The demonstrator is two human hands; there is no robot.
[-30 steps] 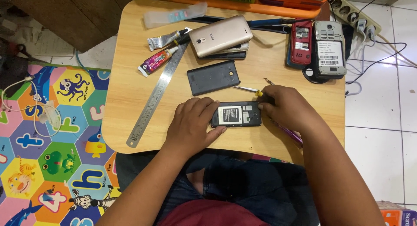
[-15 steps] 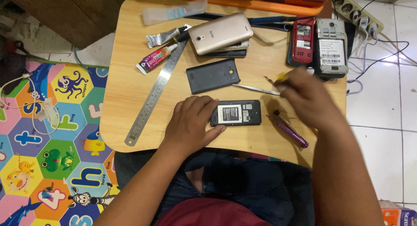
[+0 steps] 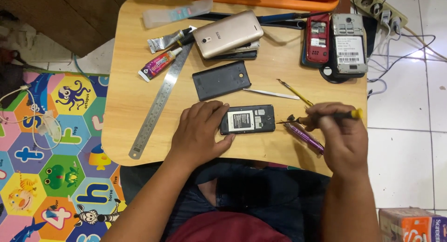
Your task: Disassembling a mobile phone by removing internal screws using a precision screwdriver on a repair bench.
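Near the centre of the frame, on the wooden desk (image 3: 125,102), lies a small black phone (image 3: 247,119) with its back cover off, and the left hand (image 3: 198,132) rests flat with its fingers spread against the phone's left end, its grip apart and clamped on nothing. To the right of centre, the right hand (image 3: 342,137) has its grip closed on a thin screwdriver (image 3: 321,117) with a yellow end, the tip pointing left at the phone's right edge, and a purple tool (image 3: 303,137) lies just under it. Above the phone lie a dark back cover (image 3: 221,80), metal tweezers (image 3: 271,93) and a steel ruler (image 3: 160,100) running diagonally at centre left.
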